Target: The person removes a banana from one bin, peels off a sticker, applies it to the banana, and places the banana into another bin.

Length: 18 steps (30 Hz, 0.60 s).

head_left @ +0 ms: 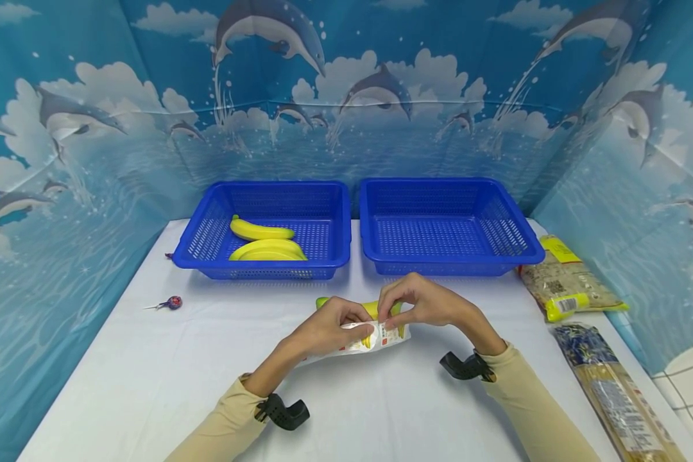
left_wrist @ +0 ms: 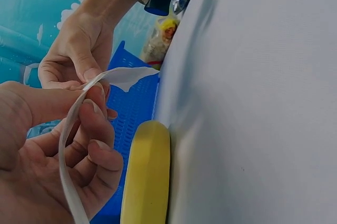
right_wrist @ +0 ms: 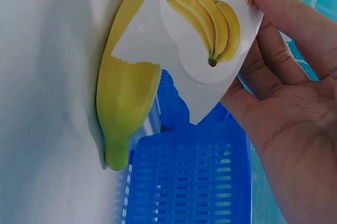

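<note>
Table: supports two blue baskets. Banana: lies on table, between baskets and hands. Left hand, right hand: fingers of each pinch white printed sheet. Sheet: one edge ragged; uneven pull could split it further. Knuckle contact could roll banana. Hidden: banana's middle, head view. Cut off: sheet's top, right wrist view.

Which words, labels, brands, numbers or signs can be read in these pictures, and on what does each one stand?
"软" and "甜", as they appear, upside down: on the thin white sheet printed with yellow bananas; neighbouring characters are cut off or unclear.
Too small to read: labels on the clear plastic bag with yellow labels.
Too small to read: print on the long clear-and-blue plastic packet.
</note>
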Available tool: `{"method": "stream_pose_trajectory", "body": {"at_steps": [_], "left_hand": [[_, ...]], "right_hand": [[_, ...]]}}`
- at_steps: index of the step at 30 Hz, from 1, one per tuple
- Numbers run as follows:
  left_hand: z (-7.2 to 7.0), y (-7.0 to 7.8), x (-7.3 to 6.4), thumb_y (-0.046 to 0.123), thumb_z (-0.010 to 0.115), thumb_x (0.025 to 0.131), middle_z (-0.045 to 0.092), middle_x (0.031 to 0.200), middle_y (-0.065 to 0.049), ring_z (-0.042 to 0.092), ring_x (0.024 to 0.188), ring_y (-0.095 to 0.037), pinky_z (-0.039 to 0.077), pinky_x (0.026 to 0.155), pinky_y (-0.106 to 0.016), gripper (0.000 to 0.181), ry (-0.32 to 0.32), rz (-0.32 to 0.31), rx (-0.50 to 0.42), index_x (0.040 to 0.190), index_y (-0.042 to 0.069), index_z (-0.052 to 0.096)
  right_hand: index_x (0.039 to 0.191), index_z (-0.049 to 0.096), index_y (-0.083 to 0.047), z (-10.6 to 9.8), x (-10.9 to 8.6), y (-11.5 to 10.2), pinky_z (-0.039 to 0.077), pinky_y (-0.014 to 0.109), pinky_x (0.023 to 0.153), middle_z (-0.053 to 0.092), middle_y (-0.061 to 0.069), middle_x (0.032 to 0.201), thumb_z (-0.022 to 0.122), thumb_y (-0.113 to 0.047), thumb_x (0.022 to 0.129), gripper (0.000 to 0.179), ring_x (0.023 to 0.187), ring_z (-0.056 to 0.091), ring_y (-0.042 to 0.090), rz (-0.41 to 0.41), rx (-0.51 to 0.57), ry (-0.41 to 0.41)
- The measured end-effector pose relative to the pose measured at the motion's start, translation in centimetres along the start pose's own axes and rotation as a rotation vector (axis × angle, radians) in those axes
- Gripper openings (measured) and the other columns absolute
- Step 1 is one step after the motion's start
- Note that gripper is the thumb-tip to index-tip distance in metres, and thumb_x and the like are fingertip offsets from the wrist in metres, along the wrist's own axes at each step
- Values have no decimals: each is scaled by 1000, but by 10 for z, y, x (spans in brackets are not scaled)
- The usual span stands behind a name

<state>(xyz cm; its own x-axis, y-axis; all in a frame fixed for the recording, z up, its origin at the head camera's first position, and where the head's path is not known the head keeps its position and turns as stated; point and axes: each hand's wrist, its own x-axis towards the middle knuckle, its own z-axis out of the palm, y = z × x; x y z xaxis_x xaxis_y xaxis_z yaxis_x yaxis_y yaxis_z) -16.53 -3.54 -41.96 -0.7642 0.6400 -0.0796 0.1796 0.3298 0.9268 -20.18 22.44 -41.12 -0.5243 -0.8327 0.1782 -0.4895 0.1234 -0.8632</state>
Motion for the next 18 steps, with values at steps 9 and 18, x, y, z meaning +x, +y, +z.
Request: {"method": "stream_pose_trajectory", "body": {"at_steps": [9, 18], "left_hand": [[0, -1, 1, 16, 72, 105, 77, 95, 0, 60, 64, -10, 49, 55, -22, 14, -2, 2, 14, 107, 5, 79], [1, -4, 2, 15, 73, 104, 74, 91, 1, 60, 64, -9, 51, 59, -23, 12, -9, 14, 30, 106, 5, 79]], "right_hand": [[95, 79, -4, 0, 0, -1, 64, 44, 94, 76, 9, 94, 82, 3, 92, 9, 92, 70, 20, 14, -7, -2], [95, 79, -8, -1, -1, -1, 64, 44, 92, 76, 9, 95, 83, 0, 93, 9, 93, 71, 16, 15, -31, -21]]}}
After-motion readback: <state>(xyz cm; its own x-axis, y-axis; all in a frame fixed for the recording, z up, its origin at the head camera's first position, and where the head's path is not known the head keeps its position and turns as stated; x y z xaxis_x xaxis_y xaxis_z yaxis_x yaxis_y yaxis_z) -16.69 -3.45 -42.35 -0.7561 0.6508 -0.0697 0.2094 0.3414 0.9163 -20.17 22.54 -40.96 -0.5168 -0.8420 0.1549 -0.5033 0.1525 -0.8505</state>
